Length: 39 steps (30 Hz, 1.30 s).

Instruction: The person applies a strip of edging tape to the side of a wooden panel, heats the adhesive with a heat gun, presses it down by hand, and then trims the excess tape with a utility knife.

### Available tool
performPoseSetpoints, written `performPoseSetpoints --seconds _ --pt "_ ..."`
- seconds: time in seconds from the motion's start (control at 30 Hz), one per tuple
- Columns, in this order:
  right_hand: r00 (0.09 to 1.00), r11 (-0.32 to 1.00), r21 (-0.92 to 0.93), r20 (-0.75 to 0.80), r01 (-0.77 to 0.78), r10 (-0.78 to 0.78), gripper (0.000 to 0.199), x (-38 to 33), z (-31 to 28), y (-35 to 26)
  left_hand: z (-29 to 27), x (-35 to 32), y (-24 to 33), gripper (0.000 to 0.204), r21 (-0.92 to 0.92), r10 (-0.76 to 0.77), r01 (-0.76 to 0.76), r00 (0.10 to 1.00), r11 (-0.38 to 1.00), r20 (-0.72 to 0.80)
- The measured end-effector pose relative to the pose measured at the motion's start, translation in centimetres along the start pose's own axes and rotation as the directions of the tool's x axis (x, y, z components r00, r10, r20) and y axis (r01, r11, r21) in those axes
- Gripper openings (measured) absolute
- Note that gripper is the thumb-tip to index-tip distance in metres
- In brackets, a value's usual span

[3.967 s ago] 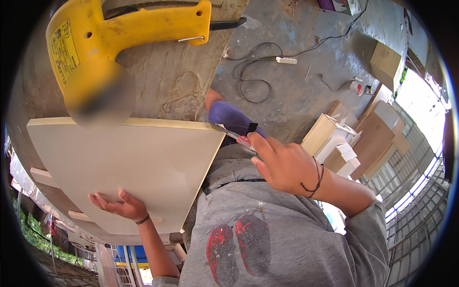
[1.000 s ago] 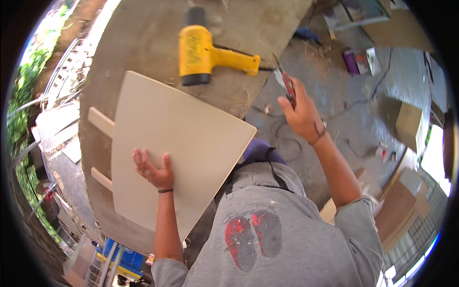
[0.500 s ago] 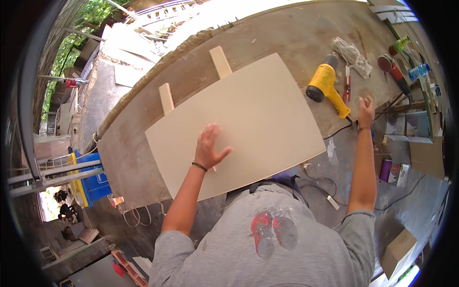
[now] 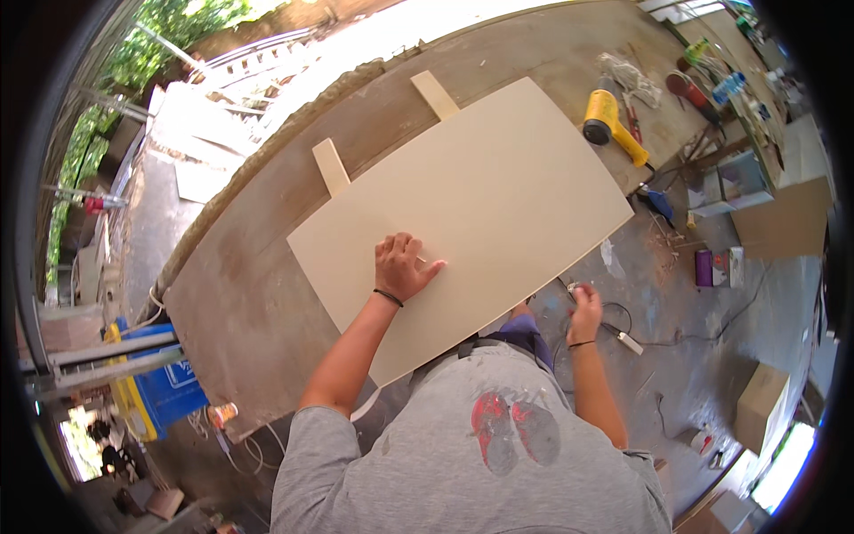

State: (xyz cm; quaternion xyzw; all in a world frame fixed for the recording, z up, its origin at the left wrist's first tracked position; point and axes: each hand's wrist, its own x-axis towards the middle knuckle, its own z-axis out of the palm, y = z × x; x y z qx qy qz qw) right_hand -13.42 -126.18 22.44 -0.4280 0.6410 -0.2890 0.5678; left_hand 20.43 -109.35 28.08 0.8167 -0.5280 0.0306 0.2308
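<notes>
A large pale beige panel (image 4: 498, 187) lies slanted across the worktable. My left hand (image 4: 406, 267) rests on the panel's left part, fingers slightly bent and thumb spread to the right. A small pale tip shows between that thumb and the fingers; its kind is unclear. To the right of the panel's near edge, my right hand (image 4: 584, 313) hangs over the floor, off the panel. Its fingers are loosely curled, and whether anything is in them is hidden. Two pale wooden strips (image 4: 332, 167) stick out from beneath the panel's far edge.
A yellow heat gun (image 4: 614, 126) lies on the table (image 4: 240, 285), right of the panel. Beyond it are a bundle of whitish cord (image 4: 632, 78) and a red-handled sander (image 4: 692, 94). Cables and a white power strip (image 4: 630, 343) lie on the floor. A blue bin (image 4: 165, 392) stands left.
My right hand has come from beside the heat gun down and left, close to my body. My left hand stays on the panel, its fingers more bent. The whole view has shifted.
</notes>
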Motion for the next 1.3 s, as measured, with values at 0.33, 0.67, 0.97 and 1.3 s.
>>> performPoseSetpoints --seconds 0.33,0.67,0.97,1.3 --pt "0.785 0.926 -0.02 0.523 -0.378 0.332 0.046 -11.9 6.7 0.5 0.1 1.8 -9.5 0.019 -0.115 -0.331 0.326 0.944 0.938 -0.02" --pt "0.733 0.839 0.255 0.642 -0.481 0.225 0.042 -10.1 9.2 1.5 -5.2 3.9 -18.2 0.035 0.189 -0.516 0.583 0.799 0.79 -0.308" --pt "0.961 0.657 0.702 0.187 -0.275 0.202 0.055 -6.1 12.3 0.3 -10.6 2.7 -17.2 0.078 0.343 -0.607 0.503 0.698 0.793 0.379" --pt "0.956 0.706 0.65 0.253 -0.281 0.147 0.054 -9.1 12.0 -1.3 -16.3 -5.5 -14.7 0.082 0.346 -0.685 0.599 0.687 0.723 0.242"
